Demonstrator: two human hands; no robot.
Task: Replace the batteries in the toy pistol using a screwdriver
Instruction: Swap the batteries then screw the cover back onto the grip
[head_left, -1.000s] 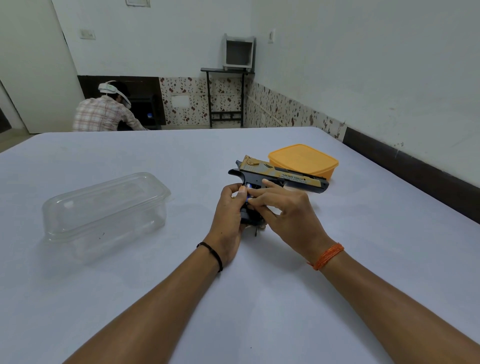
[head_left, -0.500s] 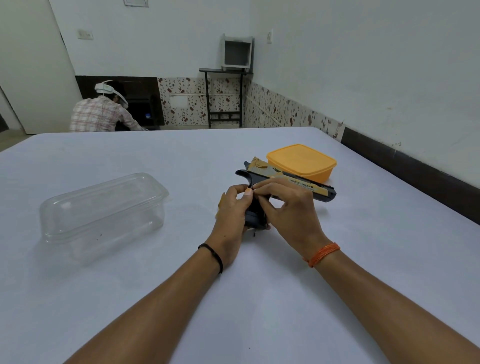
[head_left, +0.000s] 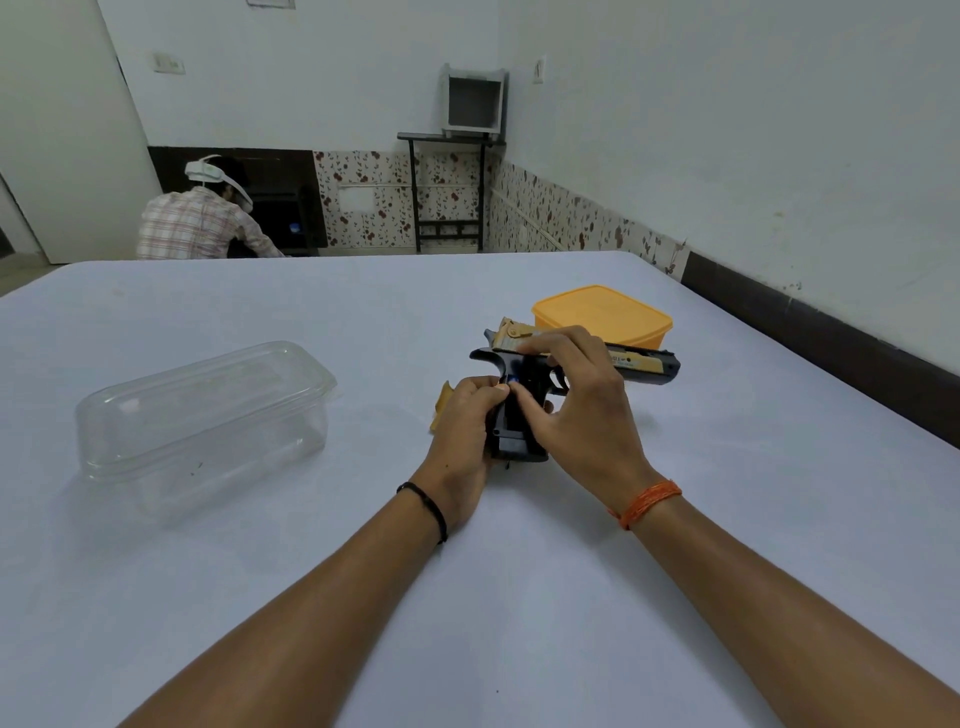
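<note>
Right now I'm seeing both hands working on the toy pistol (head_left: 524, 415), which is sitting on the white table (head_left: 467, 597) roughly mid-frame, barrel pointing right, grip toward me. Left hand (head_left: 465, 426) is curling its fingers round the left side of the grip, fingertips pressing at a small blue spot in the open grip area. I'm not able to tell if that blue bit is a battery. Right hand (head_left: 582, 410) is arching over the frame, fingers bent, upper fingers resting on the tan slide, thumb and forefinger reaching down toward the same blue spot. Whether it's pinching anything there I can't tell, too small.

Tan flat piece (head_left: 441, 408) is peeking out just left of the left hand, lying on the table. Orange lidded box (head_left: 602, 314) is sitting just behind the pistol's barrel. Clear plastic container (head_left: 202, 415) with lid on is sitting well apart on the left.

Black band on left wrist, orange thread on right wrist. Someone in a checked shirt (head_left: 197, 223) with a white headset is sitting beyond the table's far edge, back turned.
</note>
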